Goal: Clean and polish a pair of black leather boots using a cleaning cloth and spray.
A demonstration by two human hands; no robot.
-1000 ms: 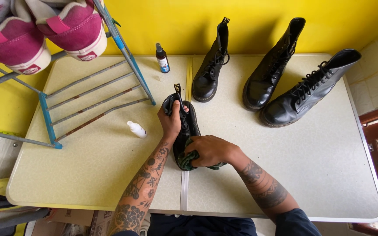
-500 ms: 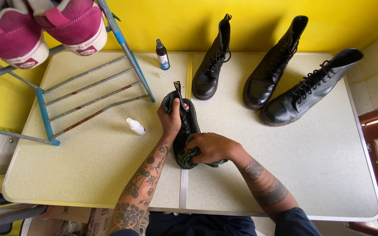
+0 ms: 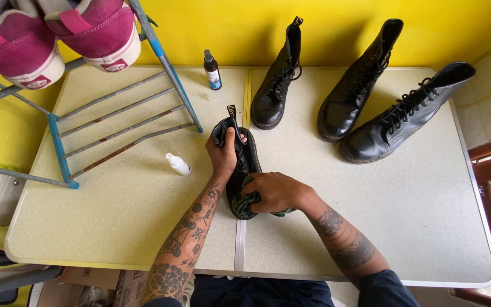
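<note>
a black lace-up boot [image 3: 244, 165] is stood near the middle of the pale table [image 3: 416, 227], over the seam between its two leaves, toe pointed toward the person. the top of its shaft is gripped by the left hand [image 3: 223, 154]: the fingers are curled shut over the collar, with the thumb seen on the inner edge just below the pull loop. the toe is covered by the right hand [image 3: 273, 192], whose fingers [image 3: 255, 185] are bent down and closed around a bunched dark green cloth [image 3: 245, 203], which is pressed against the toe cap; part of the cloth is left showing beside the palm on the table.

a small white bottle [image 3: 178, 164] is laid on its side just left of the boot. a dark spray bottle [image 3: 212, 70] is stood upright at the far edge. three more black boots [image 3: 365, 85] are set along the far side against the yellow wall. a blue metal rack [image 3: 115, 122] is leaned at the left, with pink suede shoes [image 3: 58, 34] held on its top.
</note>
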